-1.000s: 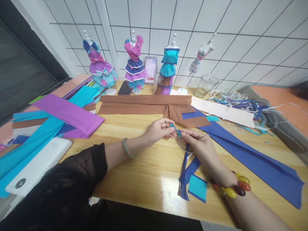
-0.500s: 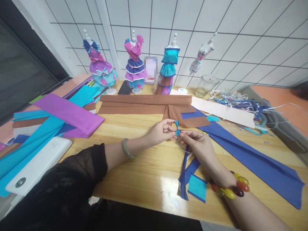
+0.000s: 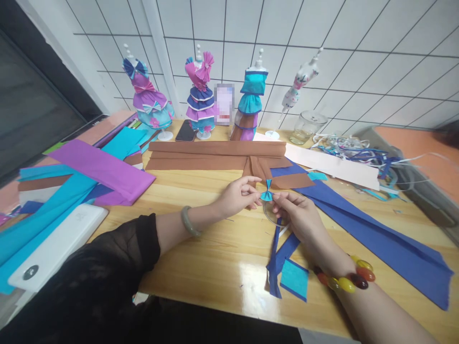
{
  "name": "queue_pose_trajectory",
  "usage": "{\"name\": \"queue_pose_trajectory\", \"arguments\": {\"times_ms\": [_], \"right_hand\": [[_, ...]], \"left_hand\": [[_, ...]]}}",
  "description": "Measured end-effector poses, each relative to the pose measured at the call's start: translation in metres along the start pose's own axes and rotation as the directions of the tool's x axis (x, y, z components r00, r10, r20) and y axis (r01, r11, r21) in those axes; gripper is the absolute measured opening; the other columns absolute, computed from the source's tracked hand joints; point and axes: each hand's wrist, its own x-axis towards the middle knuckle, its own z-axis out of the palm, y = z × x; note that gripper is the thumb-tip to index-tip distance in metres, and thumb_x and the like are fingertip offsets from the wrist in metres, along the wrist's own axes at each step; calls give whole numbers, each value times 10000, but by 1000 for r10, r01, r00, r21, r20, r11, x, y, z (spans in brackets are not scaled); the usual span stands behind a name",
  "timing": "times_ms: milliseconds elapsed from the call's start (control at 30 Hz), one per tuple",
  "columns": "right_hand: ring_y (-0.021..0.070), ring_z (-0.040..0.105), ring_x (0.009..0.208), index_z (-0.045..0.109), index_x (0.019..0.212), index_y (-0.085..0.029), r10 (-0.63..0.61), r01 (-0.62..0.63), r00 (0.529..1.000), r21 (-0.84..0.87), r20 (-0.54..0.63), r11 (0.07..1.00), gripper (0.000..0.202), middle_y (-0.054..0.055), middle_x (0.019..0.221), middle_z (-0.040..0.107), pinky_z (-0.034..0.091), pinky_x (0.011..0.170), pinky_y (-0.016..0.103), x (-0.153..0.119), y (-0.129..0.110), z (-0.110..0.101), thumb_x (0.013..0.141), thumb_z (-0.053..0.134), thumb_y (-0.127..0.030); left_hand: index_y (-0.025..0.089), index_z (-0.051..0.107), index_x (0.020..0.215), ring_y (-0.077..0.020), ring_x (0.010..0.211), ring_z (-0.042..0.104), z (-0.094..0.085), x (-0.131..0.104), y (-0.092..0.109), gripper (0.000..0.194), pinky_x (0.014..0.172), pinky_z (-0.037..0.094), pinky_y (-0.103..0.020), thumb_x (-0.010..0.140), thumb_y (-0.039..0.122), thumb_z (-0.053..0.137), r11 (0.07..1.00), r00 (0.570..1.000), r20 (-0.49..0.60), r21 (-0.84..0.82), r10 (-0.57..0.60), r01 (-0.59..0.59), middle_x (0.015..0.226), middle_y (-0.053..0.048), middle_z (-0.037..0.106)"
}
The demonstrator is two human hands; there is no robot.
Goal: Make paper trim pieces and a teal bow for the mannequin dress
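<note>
A small turquoise bow with dark blue edging is held upright between my two hands, over the table. My left hand pinches the left end of its lower, fanned half, with the index finger stretched out above. On the other end of that half, the fingertips of my right hand are closed. Just below lies a clear round dish or ring, partly hidden by my right hand. Dark blue strips and a turquoise square with blue edges lie nearer to me.
Brown fabric stretches across the table behind my hands. Long blue fabric lies to the right, purple fabric and a white power bank to the left. Small dressed mannequins and a glass jar stand at the back.
The bow has turned and its lower half now shows spread wide between my fingertips. My right hand has shifted slightly right; my left hand has hardly moved.
</note>
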Motion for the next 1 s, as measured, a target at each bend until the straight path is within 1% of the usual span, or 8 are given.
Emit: {"name": "queue_pose_trajectory", "arguments": {"times_ms": [100, 267, 367, 433, 567, 700, 867, 1000], "right_hand": [[69, 510, 485, 666, 715, -168, -1, 1, 1000, 9, -6, 1000, 235, -5, 582, 612, 406, 481, 181, 0, -1, 1, 651, 726, -386], [88, 519, 491, 646, 686, -164, -30, 29, 999, -14, -24, 999, 253, 0, 570, 597, 414, 470, 202, 1, -1, 1, 642, 725, -401], [84, 507, 479, 642, 701, -167, -49, 48, 999, -70, -13, 996, 261, -3, 566, 594, 407, 468, 202, 0, -1, 1, 659, 708, -416], [83, 501, 469, 646, 718, -167, -57, 56, 998, -128, -9, 990, 273, -3, 562, 595, 399, 457, 203, -2, -2, 2, 661, 703, -427], [96, 497, 456, 649, 702, -166, -48, 43, 999, -208, -17, 977, 307, 1, 527, 585, 380, 426, 213, -5, -7, 8, 634, 706, -460], [95, 491, 447, 645, 676, -166, -40, 35, 999, -213, -18, 976, 317, 1, 509, 579, 386, 433, 219, -7, -11, 11, 614, 711, -470], [87, 477, 449, 639, 693, -161, -20, 18, 1000, -197, -10, 980, 309, -1, 522, 568, 372, 419, 210, -8, -10, 11, 635, 701, -458], [89, 471, 434, 643, 690, -171, -38, 39, 999, -193, 8, 981, 310, -5, 509, 570, 377, 423, 221, -7, -9, 11, 619, 707, -466]], "left_hand": [[172, 452, 1174, -137, 700, 630, 0, -1, 1, 494, 610, 517, -262, 741, 327, 632, 1000, 1000, -11, 2, -9, 9, 758, -30, 620], [171, 455, 1156, -110, 641, 610, -1, -1, 3, 467, 584, 512, -243, 743, 311, 623, 1000, 999, -33, 22, -8, 8, 796, -41, 627], [179, 454, 1159, -101, 627, 599, 0, -1, 5, 455, 564, 505, -232, 761, 349, 598, 999, 999, -40, 35, -20, 21, 856, -56, 629], [184, 455, 1166, -89, 604, 587, 1, -1, 5, 474, 560, 500, -227, 754, 362, 607, 999, 999, -35, 45, -27, 29, 855, -50, 622], [176, 463, 1170, -90, 649, 580, 2, -1, 1, 493, 600, 510, -228, 726, 289, 645, 1000, 1000, -18, 24, 7, -6, 804, -34, 615], [173, 461, 1186, -100, 662, 586, 2, 0, -1, 492, 595, 519, -232, 733, 262, 632, 1000, 1000, -19, 23, -15, 16, 776, -33, 621], [171, 416, 1239, -113, 687, 594, 3, -2, 3, 548, 599, 519, -240, 742, 265, 626, 1000, 1000, -6, 19, -4, 4, 782, -38, 619], [166, 396, 1251, -126, 712, 604, 4, -3, 4, 592, 579, 511, -221, 718, 231, 643, 1000, 1000, -4, 17, -8, 8, 791, -47, 625]]}}
